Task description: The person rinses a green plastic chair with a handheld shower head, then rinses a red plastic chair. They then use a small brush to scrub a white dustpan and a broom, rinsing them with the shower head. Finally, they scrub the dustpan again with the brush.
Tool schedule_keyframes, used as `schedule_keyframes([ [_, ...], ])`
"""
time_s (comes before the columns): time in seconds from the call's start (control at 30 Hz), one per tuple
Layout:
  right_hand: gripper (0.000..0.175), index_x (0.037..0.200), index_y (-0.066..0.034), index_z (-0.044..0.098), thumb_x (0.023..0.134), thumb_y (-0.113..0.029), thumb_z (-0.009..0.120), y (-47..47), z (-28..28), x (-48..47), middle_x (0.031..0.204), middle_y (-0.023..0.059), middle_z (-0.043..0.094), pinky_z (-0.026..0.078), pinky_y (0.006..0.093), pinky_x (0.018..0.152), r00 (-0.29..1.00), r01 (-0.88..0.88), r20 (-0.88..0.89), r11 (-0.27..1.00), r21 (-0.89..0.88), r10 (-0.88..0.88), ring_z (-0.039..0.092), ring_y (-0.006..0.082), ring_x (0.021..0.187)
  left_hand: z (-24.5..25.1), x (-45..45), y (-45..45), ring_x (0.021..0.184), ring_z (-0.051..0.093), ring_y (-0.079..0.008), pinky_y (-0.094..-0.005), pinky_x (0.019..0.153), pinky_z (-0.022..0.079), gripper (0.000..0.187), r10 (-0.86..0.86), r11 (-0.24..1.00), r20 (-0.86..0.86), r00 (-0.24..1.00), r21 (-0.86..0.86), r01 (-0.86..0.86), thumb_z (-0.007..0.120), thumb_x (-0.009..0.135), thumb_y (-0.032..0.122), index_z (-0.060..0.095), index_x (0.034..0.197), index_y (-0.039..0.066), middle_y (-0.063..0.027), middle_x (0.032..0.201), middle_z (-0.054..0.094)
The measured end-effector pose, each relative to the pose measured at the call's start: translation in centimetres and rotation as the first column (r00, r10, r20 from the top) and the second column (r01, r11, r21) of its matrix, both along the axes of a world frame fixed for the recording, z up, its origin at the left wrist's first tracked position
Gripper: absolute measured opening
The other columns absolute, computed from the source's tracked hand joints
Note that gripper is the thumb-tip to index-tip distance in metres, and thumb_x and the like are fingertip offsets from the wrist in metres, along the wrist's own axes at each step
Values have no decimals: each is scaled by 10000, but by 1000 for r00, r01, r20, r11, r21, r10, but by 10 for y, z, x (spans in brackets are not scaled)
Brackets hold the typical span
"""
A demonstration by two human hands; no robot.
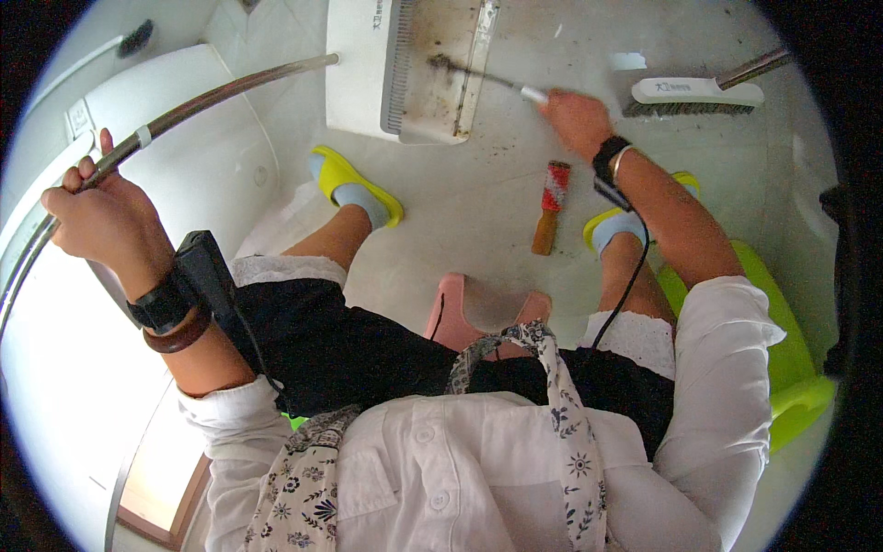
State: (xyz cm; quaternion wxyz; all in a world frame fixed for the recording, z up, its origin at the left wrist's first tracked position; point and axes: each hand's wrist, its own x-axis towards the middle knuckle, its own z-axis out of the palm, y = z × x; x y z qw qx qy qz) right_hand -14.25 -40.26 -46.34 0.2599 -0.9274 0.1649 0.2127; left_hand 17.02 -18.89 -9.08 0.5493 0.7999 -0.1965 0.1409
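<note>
My left hand (103,207) is closed round the metal pole of a white dustpan (359,76) that lies on the tiled floor, with a toothed edge along its scoop. In my right hand (576,124) is a small brush with a white handle (531,93) and a thin metal stem; its dark, dirty bristles (440,63) are over the dustpan's soiled scoop. A scraper or brush with a red and silver part and a wooden handle (552,207) rests on the floor below my right hand. Dark debris lies around the dustpan.
A white broom head (697,91) with dark bristles lies at the upper right. A pink plastic stool (459,317) is between my legs. A green plastic object (779,338) stands at the right, and a white toilet-like fixture (200,138) at the left.
</note>
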Motion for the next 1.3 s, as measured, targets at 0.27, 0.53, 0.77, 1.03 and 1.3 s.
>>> schedule_keyframes([
  [0.27,341,970,-52,668,976,-348,499,30,1,-14,815,141,690,546,445,635,996,-65,61,997,51,62,678,332,726,0,-1,0,627,543,-159,-604,877,557,260,-2,998,-21,1000,-55,1,341,978,105,429,742,42,-93,679,513],
  [0.53,358,943,-51,678,974,-364,507,-29,2,16,863,155,696,550,446,664,997,73,40,995,-66,-70,685,329,742,1,-7,-6,609,535,-145,-590,872,565,246,13,999,-15,1000,-40,-13,358,978,92,382,733,75,-79,661,520],
  [0.77,344,962,-43,680,977,-329,489,-32,0,70,860,156,695,546,452,678,982,168,96,983,-78,-160,685,338,772,2,-10,-8,594,519,-130,-581,864,571,230,8,1000,5,1000,-29,-8,371,971,84,359,741,83,-66,664,508],
  [1.03,308,975,-34,717,904,-201,468,46,-4,169,974,185,709,546,485,744,975,206,66,976,73,-211,696,363,887,2,-10,-8,595,509,-129,-572,857,572,235,11,999,2,1000,-36,-11,374,967,88,337,735,89,-66,664,496],
  [1.3,346,1045,-22,711,936,-170,418,114,9,138,1011,177,711,545,462,801,991,71,-132,933,354,-25,698,330,940,1,-10,-10,595,496,-131,-564,845,576,236,25,999,12,1000,-42,-25,373,966,92,351,731,83,-67,672,498],
])
